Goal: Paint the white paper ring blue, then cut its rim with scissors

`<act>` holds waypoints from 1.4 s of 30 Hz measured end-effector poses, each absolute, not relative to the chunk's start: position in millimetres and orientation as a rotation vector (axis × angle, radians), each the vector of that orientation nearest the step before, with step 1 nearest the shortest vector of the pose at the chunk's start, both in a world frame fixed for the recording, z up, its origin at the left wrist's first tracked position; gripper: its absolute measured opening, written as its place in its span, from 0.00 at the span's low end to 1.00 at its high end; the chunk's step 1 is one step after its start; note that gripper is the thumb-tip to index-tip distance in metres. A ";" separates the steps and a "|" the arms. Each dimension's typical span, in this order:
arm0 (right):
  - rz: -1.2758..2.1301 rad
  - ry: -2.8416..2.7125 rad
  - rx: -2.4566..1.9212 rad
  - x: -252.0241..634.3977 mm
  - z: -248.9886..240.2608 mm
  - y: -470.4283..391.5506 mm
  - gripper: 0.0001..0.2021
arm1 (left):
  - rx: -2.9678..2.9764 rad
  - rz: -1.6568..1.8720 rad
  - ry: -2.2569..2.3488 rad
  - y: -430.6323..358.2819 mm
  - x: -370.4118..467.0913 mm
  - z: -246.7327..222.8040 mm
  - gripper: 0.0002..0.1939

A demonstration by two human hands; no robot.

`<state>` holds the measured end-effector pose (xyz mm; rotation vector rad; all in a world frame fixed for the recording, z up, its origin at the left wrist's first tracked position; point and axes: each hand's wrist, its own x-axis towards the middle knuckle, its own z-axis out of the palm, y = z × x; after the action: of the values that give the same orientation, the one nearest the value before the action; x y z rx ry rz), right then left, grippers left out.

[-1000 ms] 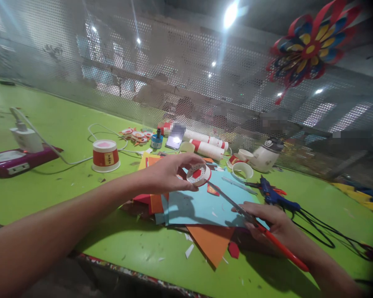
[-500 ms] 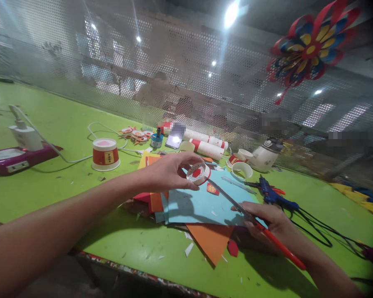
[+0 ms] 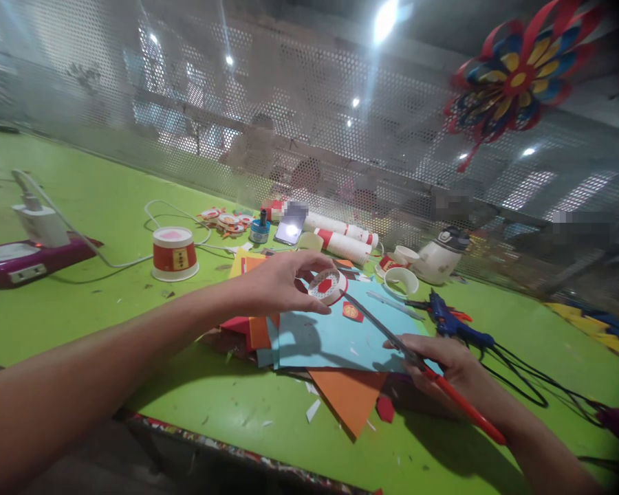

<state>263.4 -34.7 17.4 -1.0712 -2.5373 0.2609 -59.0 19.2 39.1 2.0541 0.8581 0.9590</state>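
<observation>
My left hand is closed round a short, round white paper cup bottom, pinching it between thumb and fingers above the blue paper. A red hexagon lies in the middle of its patterned face. In my right hand are red-handled scissors, whose tip meets the cup bottom's red-edged right side. Their blades look nearly together. Beneath both hands lie light blue paper sheets, and on them a small red piece with a gold emblem.
A blue glue gun with its black cord lies at right. At left stand a red-banded paper cup and a purple power strip. Behind the paper are a phone, white-and-red cup stacks and a kettle. Orange paper reaches forward.
</observation>
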 end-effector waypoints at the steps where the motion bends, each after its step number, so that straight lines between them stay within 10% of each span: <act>1: 0.264 -2.536 -1.070 263.6 17.4 -34.9 0.11 | 2.047 0.962 0.853 19.2 -58.8 38.9 0.25; 42: 0.440 -2.548 -1.133 264.7 20.3 -38.8 0.14 | 2.032 0.897 0.804 15.6 -59.4 42.2 0.30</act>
<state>264.7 -38.8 20.3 -1.1335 -2.5484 0.4404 -59.4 15.6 42.2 2.0322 0.8042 0.8974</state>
